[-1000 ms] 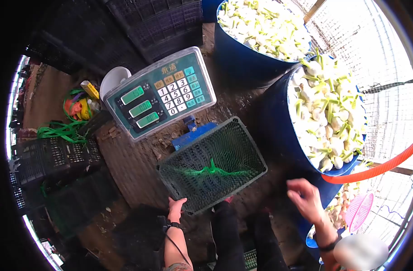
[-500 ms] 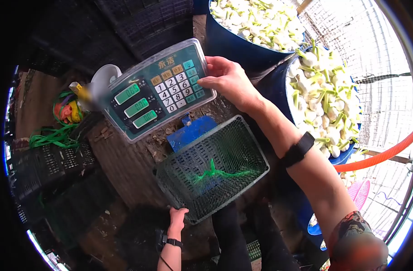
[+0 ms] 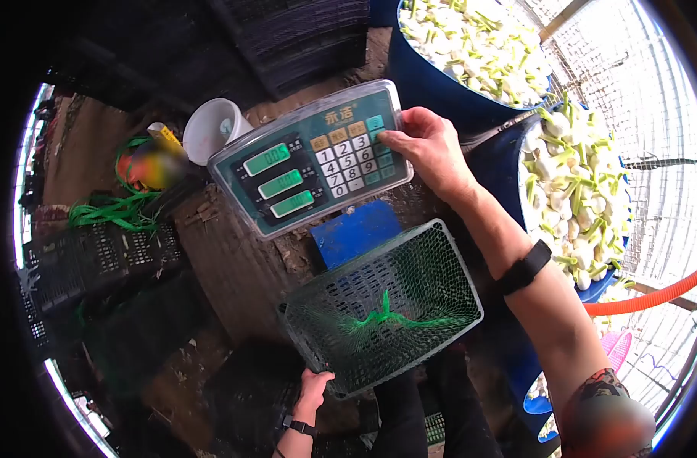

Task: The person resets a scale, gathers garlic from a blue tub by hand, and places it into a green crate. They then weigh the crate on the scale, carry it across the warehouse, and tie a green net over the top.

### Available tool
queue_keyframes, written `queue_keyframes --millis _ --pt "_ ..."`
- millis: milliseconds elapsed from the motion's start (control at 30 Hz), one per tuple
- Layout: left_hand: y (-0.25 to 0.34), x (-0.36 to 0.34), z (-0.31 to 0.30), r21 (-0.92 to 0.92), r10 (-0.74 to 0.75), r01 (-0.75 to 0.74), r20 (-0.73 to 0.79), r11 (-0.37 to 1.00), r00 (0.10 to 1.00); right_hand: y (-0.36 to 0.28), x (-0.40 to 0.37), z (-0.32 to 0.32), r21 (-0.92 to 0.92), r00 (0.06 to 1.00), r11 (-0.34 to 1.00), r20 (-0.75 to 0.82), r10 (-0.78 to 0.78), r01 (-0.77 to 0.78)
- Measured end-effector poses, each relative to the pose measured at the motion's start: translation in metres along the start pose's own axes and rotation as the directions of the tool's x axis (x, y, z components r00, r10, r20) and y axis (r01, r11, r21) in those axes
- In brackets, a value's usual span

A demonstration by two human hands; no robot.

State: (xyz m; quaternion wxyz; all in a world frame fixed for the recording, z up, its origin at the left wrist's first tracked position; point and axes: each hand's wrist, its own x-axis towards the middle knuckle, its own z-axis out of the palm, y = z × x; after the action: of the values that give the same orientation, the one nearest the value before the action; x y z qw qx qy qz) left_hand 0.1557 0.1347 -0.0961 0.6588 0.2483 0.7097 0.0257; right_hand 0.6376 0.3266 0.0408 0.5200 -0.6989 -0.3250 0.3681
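Note:
My right hand (image 3: 437,155) is at the right edge of a digital scale display (image 3: 318,164). Its thumb rests on the green keys beside the number pad, and its fingers curl at the display's rim. Three green readouts are lit; the top one looks like 0.05. Below the display, a dark mesh plastic crate (image 3: 394,324) lined with green netting sits tilted over the blue scale platform (image 3: 356,231). The netting is gathered into a bright green knot in its middle. My left hand (image 3: 314,388) holds the crate's near left corner.
Two blue barrels (image 3: 432,65) heaped with garlic bulbs (image 3: 573,198) stand at the right. An orange hose (image 3: 650,294) runs past them. A white bucket (image 3: 203,133), green strapping (image 3: 119,210) and black crates (image 3: 96,263) are at left.
The whole view has shifted, so the scale, crate and barrels appear further right and lower. My right thumb has moved up the green key column. The top readout has changed. My left hand stays on the crate.

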Motion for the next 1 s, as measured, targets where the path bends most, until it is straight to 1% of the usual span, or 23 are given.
queue_keyframes --millis 33,167,233,267,367,433,500,567,600,633,700,733,833,867,967,1000 --pt "-0.002 0.001 -0.001 -0.005 0.0 0.0 -0.008 1.0 1.0 -0.001 0.0 0.0 -0.022 1.0 1.0 -0.001 -0.005 0.005" --pt "0.0 0.004 -0.003 0.004 0.002 -0.002 -0.004 1.0 1.0 0.001 -0.004 -0.005 0.008 0.999 1.0 0.032 0.003 -0.003" --pt "0.003 0.002 -0.002 -0.002 0.017 -0.017 -0.001 1.0 1.0 0.006 -0.012 -0.013 0.063 1.0 0.998 0.019 -0.012 0.011" --pt "0.004 0.002 0.0 0.003 0.031 -0.031 -0.004 1.0 0.999 0.02 -0.016 -0.021 0.053 0.999 0.998 -0.037 -0.034 0.036" --pt "0.002 0.003 -0.004 0.008 0.04 -0.04 -0.009 0.999 0.999 0.047 -0.045 -0.05 -0.022 0.982 0.993 -0.15 0.113 -0.118" --pt "0.002 0.003 -0.005 0.007 0.033 -0.033 -0.008 0.999 0.999 0.081 -0.068 -0.069 -0.044 0.955 0.981 -0.238 0.175 -0.191" --pt "0.008 0.002 -0.003 0.018 0.019 -0.019 0.002 1.0 1.0 0.103 -0.096 -0.086 0.097 0.905 0.943 -0.265 0.333 -0.318" --pt "0.01 0.006 -0.004 0.02 0.019 -0.019 0.016 1.0 1.0 0.132 -0.13 -0.103 0.164 0.869 0.912 -0.28 0.408 -0.376" --pt "0.012 0.013 -0.004 0.021 0.031 -0.032 0.029 0.999 0.999 0.143 -0.149 -0.109 0.151 0.851 0.901 -0.296 0.433 -0.406" --pt "0.014 0.021 -0.004 0.039 0.039 -0.039 0.011 0.998 0.999 0.154 -0.168 -0.115 0.14 0.834 0.89 -0.312 0.455 -0.433" --pt "0.016 0.039 -0.005 0.036 0.11 -0.111 0.031 0.993 0.993 0.178 -0.21 -0.126 0.101 0.808 0.871 -0.334 0.485 -0.481" --pt "0.02 0.048 -0.005 0.069 0.102 -0.103 0.011 0.992 0.995 0.186 -0.23 -0.132 0.078 0.779 0.844 -0.349 0.521 -0.53" --pt "0.038 0.065 -0.001 0.122 0.08 -0.082 0.017 0.989 0.997 0.199 -0.284 -0.143 0.036 0.691 0.761 -0.391 0.607 -0.648" --pt "0.043 0.072 0.001 0.122 0.085 -0.087 0.022 0.989 0.996 0.201 -0.301 -0.146 0.044 0.68 0.745 -0.374 0.63 -0.666" --pt "0.05 0.095 0.006 0.134 0.124 -0.122 -0.004 0.983 0.992 0.217 -0.348 -0.152 -0.051 0.644 0.673 -0.35 0.68 -0.738" --pt "0.053 0.099 0.008 0.151 0.101 -0.095 -0.031 0.984 0.994 0.225 -0.363 -0.153 -0.107 0.659 0.672 -0.353 0.664 -0.733"
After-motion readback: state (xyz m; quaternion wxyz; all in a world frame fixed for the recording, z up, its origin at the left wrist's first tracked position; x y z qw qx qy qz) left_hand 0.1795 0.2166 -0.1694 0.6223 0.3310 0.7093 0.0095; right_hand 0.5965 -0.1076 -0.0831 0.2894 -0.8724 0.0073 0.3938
